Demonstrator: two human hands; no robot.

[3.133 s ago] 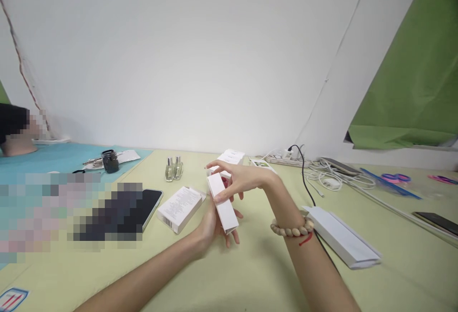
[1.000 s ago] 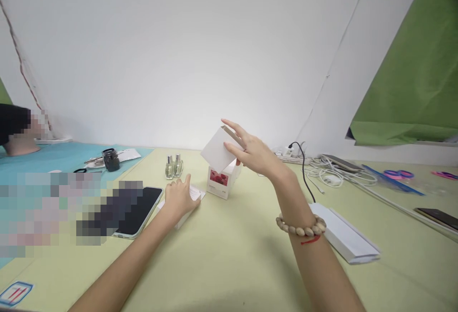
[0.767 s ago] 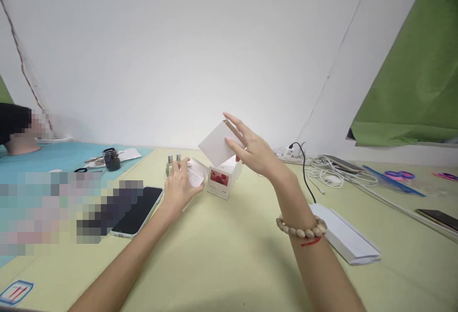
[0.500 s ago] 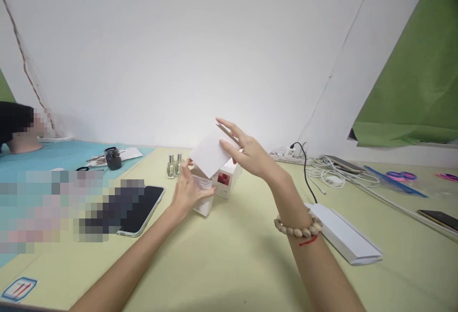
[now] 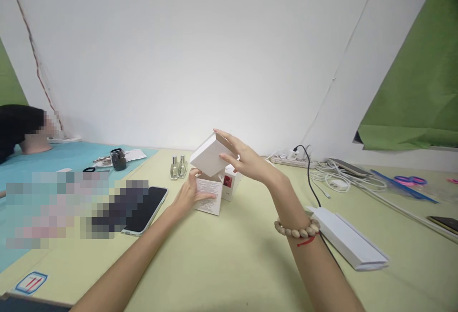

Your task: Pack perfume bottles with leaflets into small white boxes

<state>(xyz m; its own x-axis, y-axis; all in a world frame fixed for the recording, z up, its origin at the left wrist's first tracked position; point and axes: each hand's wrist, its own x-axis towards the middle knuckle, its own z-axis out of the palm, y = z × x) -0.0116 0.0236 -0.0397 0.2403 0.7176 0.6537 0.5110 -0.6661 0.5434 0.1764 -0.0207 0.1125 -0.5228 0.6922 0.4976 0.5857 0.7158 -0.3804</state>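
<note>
Grip: my left hand point(image 5: 187, 196) grasps the printed box point(image 5: 208, 205), thumb across its face; my right hand point(image 5: 246, 161) holds the white box point(image 5: 208, 158), tilted, at its twelve o'clock; contact unclear. Glass bottles point(image 5: 174, 170) stand at ten. I'd hold the printed box steady, square the edges, squeeze lightly; card may dent.

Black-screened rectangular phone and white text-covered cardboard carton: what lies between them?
The left hand, gripping the carton, plus some yellow tabletop, in the head view.
</note>
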